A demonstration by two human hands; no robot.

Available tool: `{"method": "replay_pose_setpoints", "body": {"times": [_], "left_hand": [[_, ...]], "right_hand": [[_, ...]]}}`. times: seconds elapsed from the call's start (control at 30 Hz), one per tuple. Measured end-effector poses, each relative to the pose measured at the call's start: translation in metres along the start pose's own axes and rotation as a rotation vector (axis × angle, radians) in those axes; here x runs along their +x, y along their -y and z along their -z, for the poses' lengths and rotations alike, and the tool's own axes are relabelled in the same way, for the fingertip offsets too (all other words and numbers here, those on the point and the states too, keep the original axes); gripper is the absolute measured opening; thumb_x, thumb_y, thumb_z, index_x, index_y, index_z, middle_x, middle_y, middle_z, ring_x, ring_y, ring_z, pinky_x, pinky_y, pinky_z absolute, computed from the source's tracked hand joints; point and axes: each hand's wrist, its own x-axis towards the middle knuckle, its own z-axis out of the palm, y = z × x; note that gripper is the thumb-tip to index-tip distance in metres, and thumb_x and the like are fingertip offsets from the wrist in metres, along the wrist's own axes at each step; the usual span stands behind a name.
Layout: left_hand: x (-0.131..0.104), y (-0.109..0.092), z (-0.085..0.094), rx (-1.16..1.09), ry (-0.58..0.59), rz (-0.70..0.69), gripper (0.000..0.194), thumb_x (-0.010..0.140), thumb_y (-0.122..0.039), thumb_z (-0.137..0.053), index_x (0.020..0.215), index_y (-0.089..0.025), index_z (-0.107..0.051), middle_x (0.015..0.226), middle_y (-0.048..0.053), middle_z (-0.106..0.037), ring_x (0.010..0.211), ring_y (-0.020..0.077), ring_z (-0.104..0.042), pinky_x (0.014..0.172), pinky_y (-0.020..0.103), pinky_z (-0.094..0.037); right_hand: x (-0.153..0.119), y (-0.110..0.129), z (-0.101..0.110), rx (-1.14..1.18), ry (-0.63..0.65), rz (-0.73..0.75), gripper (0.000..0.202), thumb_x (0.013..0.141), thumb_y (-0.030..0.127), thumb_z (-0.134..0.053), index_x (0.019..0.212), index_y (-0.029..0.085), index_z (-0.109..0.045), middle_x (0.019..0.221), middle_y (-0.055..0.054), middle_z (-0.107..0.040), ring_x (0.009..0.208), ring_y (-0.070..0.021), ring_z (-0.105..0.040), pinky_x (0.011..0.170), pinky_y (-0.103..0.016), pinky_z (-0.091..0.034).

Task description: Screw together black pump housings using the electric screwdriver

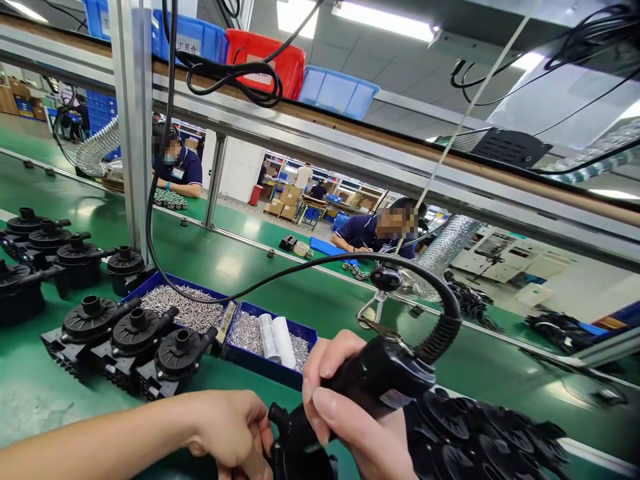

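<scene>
My right hand [357,413] is wrapped round a black electric screwdriver [383,373], its cable arching up and left from the back end. The screwdriver points down and left at a black plastic pump [303,457] at the bottom edge; its tip is hidden. My left hand [233,427] has its fingers curled against the left side of that pump, holding it. Beyond my hands stand a blue bin of screws [183,308] and another blue bin of small metal parts [245,333], with two white cylinders [277,341] lying in it.
Several assembled black pumps [133,333] stand at the left, and more black pump parts [475,440] lie at the right. The screwdriver's cable [280,267] crosses ahead. A metal hook [373,313] hangs above my right hand. Two people [373,230] sit across the green bench [240,240].
</scene>
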Motion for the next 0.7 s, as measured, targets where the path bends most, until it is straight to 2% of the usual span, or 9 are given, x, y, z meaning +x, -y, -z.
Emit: {"method": "replay_pose_setpoints", "body": {"times": [0.1, 0.2, 0.3, 0.4, 0.5, 0.6, 0.7], "left_hand": [[-0.001, -0.001, -0.006, 0.005, -0.049, 0.012, 0.059, 0.033, -0.039, -0.105, 0.067, -0.018, -0.063, 0.056, 0.000, -0.063, 0.043, 0.0110, -0.056, 0.034, 0.016, -0.048], [-0.005, -0.001, -0.012, 0.044, -0.142, 0.010, 0.068, 0.034, -0.054, -0.107, 0.068, -0.020, -0.059, 0.050, -0.004, -0.057, 0.038, 0.0079, -0.046, 0.031, 0.016, -0.039], [-0.010, -0.002, -0.017, 0.110, -0.193, -0.013, 0.060, 0.050, -0.055, -0.103, 0.071, -0.021, -0.058, 0.050, -0.007, -0.054, 0.036, 0.0061, -0.038, 0.031, 0.017, -0.029], [-0.011, -0.003, -0.018, 0.126, -0.169, -0.062, 0.057, 0.056, -0.058, -0.099, 0.069, -0.020, -0.057, 0.051, -0.007, -0.053, 0.038, 0.0048, -0.037, 0.033, 0.016, -0.030], [-0.006, -0.002, -0.017, 0.092, -0.191, -0.042, 0.068, 0.039, -0.057, -0.103, 0.072, -0.021, -0.057, 0.052, -0.007, -0.054, 0.040, 0.0065, -0.041, 0.034, 0.017, -0.034], [0.001, 0.002, -0.016, 0.045, -0.250, 0.005, 0.080, 0.020, -0.047, -0.107, 0.076, -0.021, -0.057, 0.055, -0.008, -0.058, 0.041, 0.0091, -0.046, 0.035, 0.021, -0.038], [0.007, 0.006, -0.016, 0.046, -0.270, 0.033, 0.079, 0.021, -0.043, -0.107, 0.078, -0.022, -0.057, 0.057, -0.007, -0.060, 0.042, 0.0099, -0.049, 0.037, 0.022, -0.040]], "right_hand": [[0.000, -0.003, -0.001, -0.010, 0.003, 0.002, 0.022, 0.090, 0.033, -0.085, 0.093, 0.025, -0.066, 0.079, 0.002, -0.067, 0.046, -0.0077, -0.052, 0.044, -0.023, -0.037], [0.001, -0.006, 0.000, -0.027, 0.025, 0.059, 0.018, 0.091, 0.031, -0.083, 0.095, 0.025, -0.067, 0.079, 0.001, -0.067, 0.046, -0.0079, -0.052, 0.044, -0.023, -0.037], [0.002, -0.009, 0.001, -0.029, 0.046, 0.075, 0.017, 0.092, 0.030, -0.083, 0.096, 0.024, -0.067, 0.080, 0.000, -0.068, 0.047, -0.0080, -0.051, 0.044, -0.022, -0.037], [0.002, -0.009, 0.001, -0.035, 0.029, 0.020, 0.020, 0.092, 0.032, -0.084, 0.096, 0.025, -0.067, 0.081, 0.000, -0.068, 0.049, -0.0080, -0.052, 0.044, -0.022, -0.037], [0.001, -0.006, 0.000, -0.046, -0.002, 0.018, 0.020, 0.091, 0.033, -0.085, 0.096, 0.025, -0.067, 0.080, 0.001, -0.068, 0.048, -0.0077, -0.051, 0.045, -0.022, -0.038], [0.001, -0.002, -0.001, -0.027, -0.038, 0.026, 0.019, 0.092, 0.033, -0.084, 0.096, 0.025, -0.067, 0.080, 0.003, -0.067, 0.049, -0.0069, -0.053, 0.048, -0.021, -0.038], [0.001, 0.001, -0.002, -0.011, -0.060, 0.033, 0.019, 0.091, 0.032, -0.084, 0.095, 0.025, -0.067, 0.079, 0.003, -0.066, 0.049, -0.0062, -0.055, 0.049, -0.020, -0.038]]}}
